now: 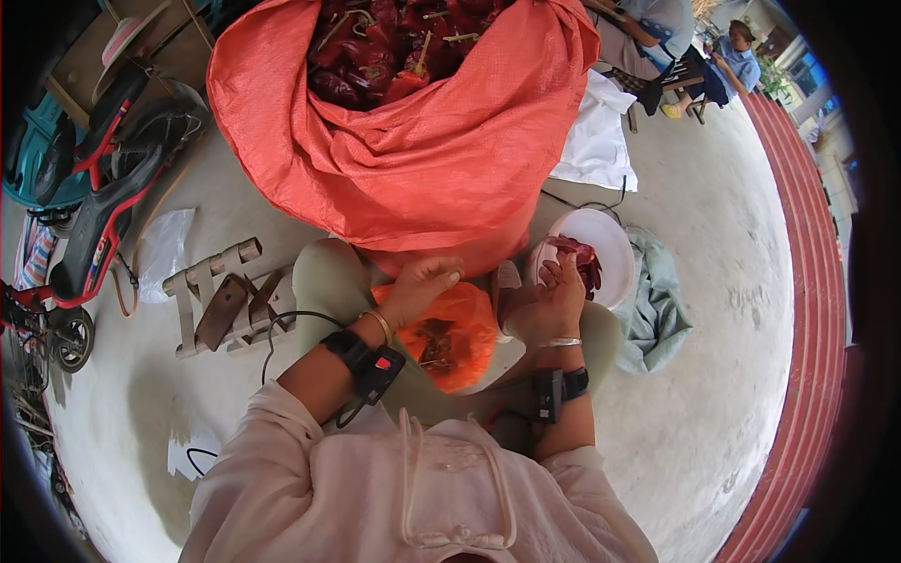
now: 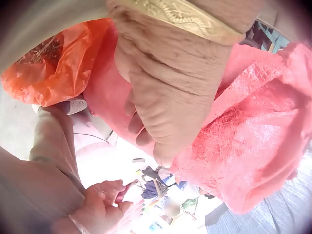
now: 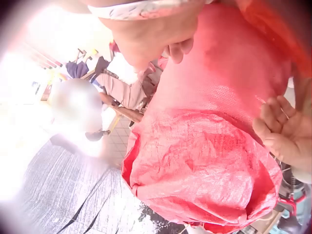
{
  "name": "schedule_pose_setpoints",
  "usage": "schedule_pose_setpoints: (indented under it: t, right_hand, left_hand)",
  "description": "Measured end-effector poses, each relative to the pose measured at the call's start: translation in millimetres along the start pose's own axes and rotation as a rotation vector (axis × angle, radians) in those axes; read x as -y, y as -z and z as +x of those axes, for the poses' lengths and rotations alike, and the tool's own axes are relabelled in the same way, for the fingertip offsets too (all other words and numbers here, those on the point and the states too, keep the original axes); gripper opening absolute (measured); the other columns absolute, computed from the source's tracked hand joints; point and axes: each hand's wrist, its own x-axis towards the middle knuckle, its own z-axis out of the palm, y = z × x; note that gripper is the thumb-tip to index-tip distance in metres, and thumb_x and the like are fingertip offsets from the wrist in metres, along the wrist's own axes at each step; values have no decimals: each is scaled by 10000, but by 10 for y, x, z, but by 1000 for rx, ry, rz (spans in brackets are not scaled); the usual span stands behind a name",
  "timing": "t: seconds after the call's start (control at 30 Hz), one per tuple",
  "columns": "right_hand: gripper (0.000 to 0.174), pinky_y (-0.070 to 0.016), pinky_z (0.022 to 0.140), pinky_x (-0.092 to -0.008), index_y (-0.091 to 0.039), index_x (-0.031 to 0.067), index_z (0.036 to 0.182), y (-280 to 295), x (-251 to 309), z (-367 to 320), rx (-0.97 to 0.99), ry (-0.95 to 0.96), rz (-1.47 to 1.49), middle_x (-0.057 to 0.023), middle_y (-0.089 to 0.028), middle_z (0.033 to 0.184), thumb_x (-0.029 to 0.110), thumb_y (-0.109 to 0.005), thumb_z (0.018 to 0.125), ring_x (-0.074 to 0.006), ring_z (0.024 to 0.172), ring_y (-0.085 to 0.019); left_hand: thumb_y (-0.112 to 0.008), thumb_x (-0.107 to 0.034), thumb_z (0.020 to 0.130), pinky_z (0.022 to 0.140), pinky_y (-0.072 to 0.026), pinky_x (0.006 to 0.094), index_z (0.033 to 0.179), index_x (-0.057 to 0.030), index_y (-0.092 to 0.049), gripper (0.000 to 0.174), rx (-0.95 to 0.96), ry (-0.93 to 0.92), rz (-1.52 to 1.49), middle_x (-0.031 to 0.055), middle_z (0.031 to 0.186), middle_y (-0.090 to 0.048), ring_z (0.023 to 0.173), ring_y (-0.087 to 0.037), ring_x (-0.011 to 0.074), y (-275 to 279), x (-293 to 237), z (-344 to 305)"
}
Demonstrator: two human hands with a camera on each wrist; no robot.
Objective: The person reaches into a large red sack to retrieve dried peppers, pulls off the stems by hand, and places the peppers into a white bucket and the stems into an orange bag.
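My right hand (image 1: 552,305) is held over the near side of a white bowl (image 1: 615,255) of dark red dried peppers (image 1: 588,266). In the left wrist view its thumb and fingers pinch one dark red pepper (image 2: 124,193). The left hand (image 1: 419,293) hovers above an orange plastic bag (image 1: 466,352) with its fingers loosely bent and nothing in them. Pepper stems (image 1: 434,345) lie inside that bag. Just ahead stands a big red woven sack (image 1: 422,188), its mouth full of red peppers (image 1: 385,56).
To the left are a wooden stool (image 1: 221,296) with a phone (image 1: 222,311) on it and a red-black scooter (image 1: 103,211). Grey-green cloth (image 1: 652,305) lies beside the bowl, a white sack (image 1: 601,136) behind it. People (image 1: 737,61) sit at the far right, near red steps (image 1: 807,235).
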Motion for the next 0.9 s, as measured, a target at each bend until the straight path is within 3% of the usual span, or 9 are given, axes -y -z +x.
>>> schedule_pose_setpoints:
  t: [0.07,0.17,0.27,0.37,0.43,0.5,0.7,0.8,0.9]
  right_hand:
    - [184,-368,453,-198,-564,73,921,20,73,36,-96,-131,61,-1,-584,733,236,-556,837,-78,575,-523]
    - [180,-369,460,-202,-570,66,912,51,-147,27,102,-101,-86,-5,-580,718,232,-556,842,-85,561,-514]
    - [183,-368,457,-207,-570,45,924,-53,-274,-41,292,-112,-167,-14,-574,701,209,-554,844,-90,558,-511]
    - [179,-361,443,-209,-573,26,924,-33,-482,63,397,-87,-217,-15,-561,678,183,-554,840,-88,551,-498]
    - [175,-361,447,-209,-576,22,919,-70,-463,10,420,-90,-273,-16,-554,667,175,-555,838,-83,547,-489]
    - [174,-360,451,-208,-578,18,919,-68,-461,-11,426,-93,-311,-16,-549,663,170,-554,837,-79,544,-481]
    - [180,-361,455,-206,-580,16,931,-63,-438,-48,410,-81,-364,-13,-550,674,167,-551,838,-77,549,-478]
    - [184,-365,456,-205,-581,16,945,-28,-476,-13,420,-83,-364,-10,-553,684,162,-551,837,-77,553,-483]
    - [188,-371,459,-203,-581,17,957,-2,-507,17,435,-84,-369,-9,-557,691,159,-549,839,-77,555,-489]
  left_hand:
    - [-559,-124,852,818,-441,220,1132,13,-522,314,81,-7,74,59,1026,-584,945,-544,106,-7,-1,-25]
    - [-567,-105,843,807,-448,216,1094,16,-545,280,159,-65,167,54,983,-596,917,-553,100,-90,-262,-126]
    - [-555,-33,827,779,-456,231,1024,7,-581,202,149,-251,214,48,943,-608,862,-572,98,-146,-749,-264]
    - [-576,-6,798,699,-462,218,952,0,-616,159,-23,-624,631,60,882,-622,787,-576,91,-21,-1417,-366]
    - [-599,-9,773,644,-451,212,887,-1,-632,119,-307,-910,751,67,813,-622,725,-568,89,79,-1738,-279]
    - [-614,-24,761,620,-445,218,877,-4,-631,119,-574,-858,776,70,780,-614,681,-565,107,205,-1952,-172]
    - [-645,-66,728,654,-468,261,940,-53,-624,213,-694,-962,1165,87,804,-594,689,-586,212,178,-2262,144]
    - [-659,-76,708,693,-470,293,968,-54,-609,266,-881,-1022,1353,102,848,-588,757,-583,252,96,-2232,256]
    - [-661,-57,697,719,-462,305,946,-41,-612,253,-812,-1087,1256,111,883,-590,808,-576,259,185,-2130,377]
